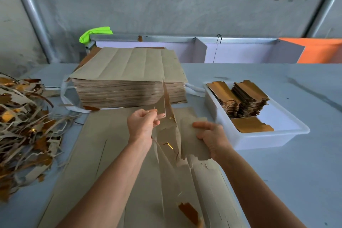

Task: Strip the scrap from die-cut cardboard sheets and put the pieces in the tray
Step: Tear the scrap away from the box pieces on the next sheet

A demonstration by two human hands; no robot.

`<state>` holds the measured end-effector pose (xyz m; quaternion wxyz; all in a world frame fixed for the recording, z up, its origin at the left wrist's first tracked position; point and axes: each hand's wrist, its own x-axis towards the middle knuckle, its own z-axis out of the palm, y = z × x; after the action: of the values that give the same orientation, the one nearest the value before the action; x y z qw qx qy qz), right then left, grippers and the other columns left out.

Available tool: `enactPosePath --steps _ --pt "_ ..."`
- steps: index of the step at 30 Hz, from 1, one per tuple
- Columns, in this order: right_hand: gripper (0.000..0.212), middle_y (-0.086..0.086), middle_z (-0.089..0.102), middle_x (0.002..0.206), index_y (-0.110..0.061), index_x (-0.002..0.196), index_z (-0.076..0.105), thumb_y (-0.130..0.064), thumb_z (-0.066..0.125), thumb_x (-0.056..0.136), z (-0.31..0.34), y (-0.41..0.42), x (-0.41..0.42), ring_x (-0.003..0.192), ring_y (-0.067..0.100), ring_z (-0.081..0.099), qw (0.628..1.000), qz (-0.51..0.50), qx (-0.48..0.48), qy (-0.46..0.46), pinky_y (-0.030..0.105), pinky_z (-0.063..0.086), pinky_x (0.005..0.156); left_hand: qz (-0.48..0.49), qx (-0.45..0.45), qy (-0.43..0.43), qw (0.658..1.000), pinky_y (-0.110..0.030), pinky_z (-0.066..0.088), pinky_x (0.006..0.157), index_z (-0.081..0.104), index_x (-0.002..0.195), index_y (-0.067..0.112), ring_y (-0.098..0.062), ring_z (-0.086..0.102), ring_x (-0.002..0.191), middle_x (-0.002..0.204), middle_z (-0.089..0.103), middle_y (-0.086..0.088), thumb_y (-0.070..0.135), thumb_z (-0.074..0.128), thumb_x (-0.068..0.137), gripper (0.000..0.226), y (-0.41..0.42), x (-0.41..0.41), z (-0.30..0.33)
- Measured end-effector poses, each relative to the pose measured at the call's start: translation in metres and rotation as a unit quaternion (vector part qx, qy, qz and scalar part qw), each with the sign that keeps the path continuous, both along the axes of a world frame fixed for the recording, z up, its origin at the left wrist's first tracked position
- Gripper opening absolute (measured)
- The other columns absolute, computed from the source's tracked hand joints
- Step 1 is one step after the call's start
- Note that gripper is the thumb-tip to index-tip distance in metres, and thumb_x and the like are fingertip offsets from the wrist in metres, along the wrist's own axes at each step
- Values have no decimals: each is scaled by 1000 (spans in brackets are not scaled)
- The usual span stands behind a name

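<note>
Sheet (114, 153): flat on worktop (296, 172), partly torn
Left hand (141, 125): pinches scrap (166, 102)
Right hand (211, 136): grips piece (194, 146)
Tray (268, 140): holds stacked pieces

I see a dull kraft-brown stack (129, 79) of sheets, its top creased in parallel lines. The sheet (114, 163) in front is the same brown. Gold foil shows on the pieces (248, 96) in my white tray (268, 140). The scrap (24, 126) pile mixes grey-brown strips with gold glints. The table (286, 172) is pale blue-grey. A cloth (95, 33) behind glows neon green, a panel (318, 50) orange.
</note>
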<state>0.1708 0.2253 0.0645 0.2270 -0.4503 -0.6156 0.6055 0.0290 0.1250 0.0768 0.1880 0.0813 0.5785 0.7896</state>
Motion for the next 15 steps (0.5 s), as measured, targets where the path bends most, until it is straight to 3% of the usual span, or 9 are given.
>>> enactPosePath --steps 2,4,6,8,12,15 --pt "35 5 52 111 -19 113 66 1 47 92 7 -2 -10 93 31 58 994 16 99 -53 51 58 73 25 -38 -3 999 -16 41 43 46 62 8 -11 55 44 54 59 -3 -13 54 79 29 4 -5 -4" --pt "36 6 50 109 -17 120 63 -2 47 91 12 -4 -21 89 37 61 985 32 156 -69 53 58 60 22 -96 12 995 -17 38 45 48 69 8 -12 46 47 58 53 -4 -9 52 81 22 8 -10 -8" --pt "38 5 50 108 -15 122 61 -2 49 89 11 -5 -33 89 31 60 972 44 214 -83 41 58 56 2 -155 41 987 -19 37 46 47 71 12 -14 43 53 63 48 -3 -4 49 85 22 11 -12 -14" --pt "37 6 54 115 -15 123 62 -4 53 89 9 -5 -46 94 21 55 950 53 289 -107 25 52 65 -25 -176 65 982 -20 38 47 44 67 15 -15 43 54 63 47 -3 -2 50 87 26 12 -11 -16" --pt "30 2 58 115 -18 118 66 -9 56 91 8 -6 -60 103 20 56 912 80 376 -142 22 42 82 -77 -140 58 985 -14 41 39 47 66 7 -3 48 36 57 51 -6 -7 54 84 24 18 -5 -14" --pt "33 3 57 108 -16 111 67 0 53 86 8 -6 -58 97 20 55 900 104 400 -141 19 41 76 -97 -112 19 989 -29 55 56 51 76 5 -18 57 55 68 56 -14 -8 58 83 16 26 -3 -16"
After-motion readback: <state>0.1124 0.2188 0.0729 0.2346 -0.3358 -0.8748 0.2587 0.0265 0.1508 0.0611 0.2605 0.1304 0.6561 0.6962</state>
